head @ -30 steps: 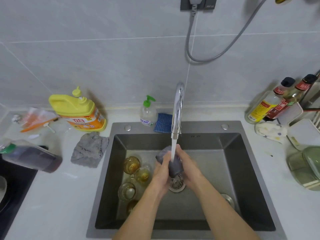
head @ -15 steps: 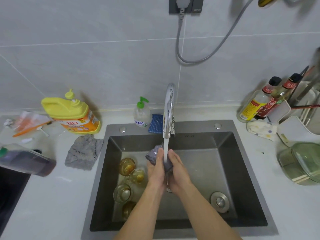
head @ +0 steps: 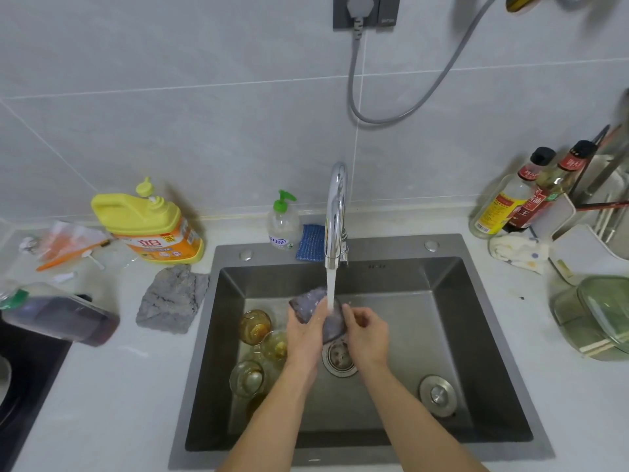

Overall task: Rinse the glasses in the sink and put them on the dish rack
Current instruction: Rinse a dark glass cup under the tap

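My left hand and right hand both curl round a wet grey cloth under the tap's stream, at 12 o'clock from the drain. I can't tell if a glass sits inside it. The amber glasses cluster on the floor of the sink, at 9 o'clock from the drain. They look light, thin and brittle, and likely slick when wet, so I'd wrap each round its wall rather than pinch the rim.

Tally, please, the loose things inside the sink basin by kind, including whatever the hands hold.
Glasses: 4 (one partly behind the forearm)
Grey cloth, gripped by left hand and right hand: 1
Metal sink plug: 1
Total: 6
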Demonstrator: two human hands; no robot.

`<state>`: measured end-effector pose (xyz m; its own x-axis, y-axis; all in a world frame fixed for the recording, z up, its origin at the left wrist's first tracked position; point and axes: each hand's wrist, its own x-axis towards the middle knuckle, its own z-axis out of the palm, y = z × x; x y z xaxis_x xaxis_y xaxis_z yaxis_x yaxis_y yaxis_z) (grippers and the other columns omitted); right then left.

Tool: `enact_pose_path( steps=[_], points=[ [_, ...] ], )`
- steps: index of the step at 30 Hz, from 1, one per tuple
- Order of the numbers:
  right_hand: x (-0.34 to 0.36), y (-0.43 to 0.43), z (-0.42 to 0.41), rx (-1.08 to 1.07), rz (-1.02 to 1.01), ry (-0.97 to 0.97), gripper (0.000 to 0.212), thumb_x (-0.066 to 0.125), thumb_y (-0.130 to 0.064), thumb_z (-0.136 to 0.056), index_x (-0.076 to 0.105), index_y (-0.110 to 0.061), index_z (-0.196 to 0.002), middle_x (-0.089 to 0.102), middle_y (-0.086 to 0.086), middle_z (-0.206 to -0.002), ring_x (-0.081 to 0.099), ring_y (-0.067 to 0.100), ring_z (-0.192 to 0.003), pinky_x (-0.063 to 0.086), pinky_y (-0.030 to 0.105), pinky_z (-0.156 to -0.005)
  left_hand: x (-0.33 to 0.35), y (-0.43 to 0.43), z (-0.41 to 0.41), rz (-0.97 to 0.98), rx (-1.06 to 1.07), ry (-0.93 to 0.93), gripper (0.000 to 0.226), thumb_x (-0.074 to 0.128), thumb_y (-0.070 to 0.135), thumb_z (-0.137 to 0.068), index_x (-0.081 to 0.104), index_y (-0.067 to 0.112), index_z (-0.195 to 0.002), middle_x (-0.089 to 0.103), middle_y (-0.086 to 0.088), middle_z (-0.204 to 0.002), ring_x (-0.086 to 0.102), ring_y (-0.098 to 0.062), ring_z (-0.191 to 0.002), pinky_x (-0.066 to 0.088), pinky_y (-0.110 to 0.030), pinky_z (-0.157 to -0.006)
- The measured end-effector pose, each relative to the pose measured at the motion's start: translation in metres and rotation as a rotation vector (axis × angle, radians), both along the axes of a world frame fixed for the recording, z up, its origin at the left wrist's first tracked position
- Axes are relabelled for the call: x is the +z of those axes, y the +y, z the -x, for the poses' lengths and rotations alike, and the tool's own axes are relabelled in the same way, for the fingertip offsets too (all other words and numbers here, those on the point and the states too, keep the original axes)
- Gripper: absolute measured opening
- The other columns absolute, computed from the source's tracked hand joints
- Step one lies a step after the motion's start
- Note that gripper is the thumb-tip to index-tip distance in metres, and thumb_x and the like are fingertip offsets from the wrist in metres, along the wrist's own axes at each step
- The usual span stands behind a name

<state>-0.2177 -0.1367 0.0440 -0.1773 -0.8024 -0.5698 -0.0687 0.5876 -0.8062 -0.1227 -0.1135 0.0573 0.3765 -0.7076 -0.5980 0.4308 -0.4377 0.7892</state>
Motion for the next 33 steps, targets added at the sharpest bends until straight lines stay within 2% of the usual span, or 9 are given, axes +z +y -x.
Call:
enact_pose_path(
  steps=[6,11,14,17,20,24,28,31,33],
  points=[
    [0.045,0.008,0.0,0.32,-0.004,-0.247,0.104,0.033,-0.082,-0.088,0.049,0.003,-0.145,0.044,0.022,-0.155,0.061,0.022,-0.125,0.046,0.024,-0.107,-0.002,-0.002,0.005,-0.008,-0.066,0.17,0.085,0.071,0.067,-0.068,0.067,0.008,-0.129,0.077,-0.014,-0.119,0.076,-0.024,-0.105,0.059,-0.04,-0.096],
    [0.014,0.024,-0.002,0.47,0.298,0.074,0.076,0.043,-0.073,-0.093,0.025,-0.039,-0.158,0.044,-0.02,-0.153,0.045,0.004,-0.138,0.041,0.04,-0.116,0.001,-0.008,-0.002,-0.027,-0.069,0.021,0.085,0.062,0.076,-0.071,0.066,0.013,-0.128,0.078,-0.01,-0.113,0.074,-0.024,-0.103,0.058,-0.036,-0.085],
    [0.017,0.018,-0.008,0.413,0.236,0.006,0.099,0.048,-0.088,-0.078,0.02,-0.042,-0.16,0.039,-0.012,-0.16,0.042,0.011,-0.142,0.038,0.048,-0.118,0.0,-0.002,0.0,-0.036,-0.078,0.088,0.089,0.071,0.078,-0.065,0.068,0.015,-0.129,0.078,-0.009,-0.115,0.074,-0.027,-0.109,0.058,-0.046,-0.1],
    [0.016,-0.003,-0.004,0.178,0.008,-0.334,0.091,0.056,-0.089,-0.072,0.059,-0.029,-0.141,0.065,0.006,-0.14,0.065,0.022,-0.123,0.051,0.049,-0.107,0.002,0.002,0.003,-0.018,-0.159,0.096,0.078,0.068,0.08,-0.069,0.073,0.022,-0.121,0.08,-0.004,-0.112,0.073,-0.022,-0.111,0.052,-0.044,-0.108],
    [0.025,-0.015,-0.016,0.164,-0.081,-0.313,0.08,0.045,-0.086,-0.078,0.072,-0.024,-0.12,0.077,0.005,-0.111,0.074,0.023,-0.103,0.06,0.04,-0.085,0.004,-0.001,-0.005,-0.055,-0.19,0.002,0.067,0.06,0.074,-0.078,0.065,0.025,-0.124,0.074,-0.001,-0.116,0.068,-0.02,-0.111,0.05,-0.042,-0.106],
    [0.018,0.002,-0.023,0.277,0.096,-0.083,0.053,0.029,-0.063,-0.1,0.055,-0.03,-0.133,0.067,0.002,-0.125,0.064,0.018,-0.115,0.051,0.048,-0.105,0.001,-0.005,-0.006,-0.042,-0.123,-0.048,0.051,0.074,0.043,-0.091,0.058,0.016,-0.131,0.072,-0.005,-0.117,0.072,-0.015,-0.098,0.059,-0.023,-0.069],
    [0.017,-0.005,-0.014,0.22,0.048,-0.247,0.039,0.059,-0.051,-0.099,0.059,-0.032,-0.133,0.066,-0.002,-0.133,0.064,0.015,-0.118,0.052,0.038,-0.105,0.003,-0.007,-0.007,-0.017,-0.127,0.05,0.046,0.071,0.047,-0.083,0.067,0.017,-0.118,0.076,-0.005,-0.11,0.074,-0.014,-0.097,0.06,-0.022,-0.07],
    [0.013,-0.016,-0.01,0.184,-0.088,-0.349,0.091,0.074,-0.086,-0.061,0.066,-0.023,-0.126,0.074,0.006,-0.122,0.071,0.024,-0.112,0.053,0.046,-0.104,0.002,-0.008,-0.004,-0.039,-0.163,0.033,0.044,0.063,0.051,-0.087,0.06,0.017,-0.115,0.075,-0.009,-0.113,0.074,-0.02,-0.102,0.058,-0.031,-0.083],
    [0.02,-0.016,-0.016,0.22,-0.055,-0.205,0.098,0.06,-0.091,-0.067,0.059,-0.018,-0.133,0.071,0.008,-0.127,0.068,0.023,-0.114,0.05,0.043,-0.106,0.005,-0.011,-0.003,-0.034,-0.163,0.008,0.036,0.059,0.052,-0.094,0.059,0.021,-0.111,0.072,-0.005,-0.111,0.071,-0.017,-0.101,0.056,-0.029,-0.08]
  ],
)
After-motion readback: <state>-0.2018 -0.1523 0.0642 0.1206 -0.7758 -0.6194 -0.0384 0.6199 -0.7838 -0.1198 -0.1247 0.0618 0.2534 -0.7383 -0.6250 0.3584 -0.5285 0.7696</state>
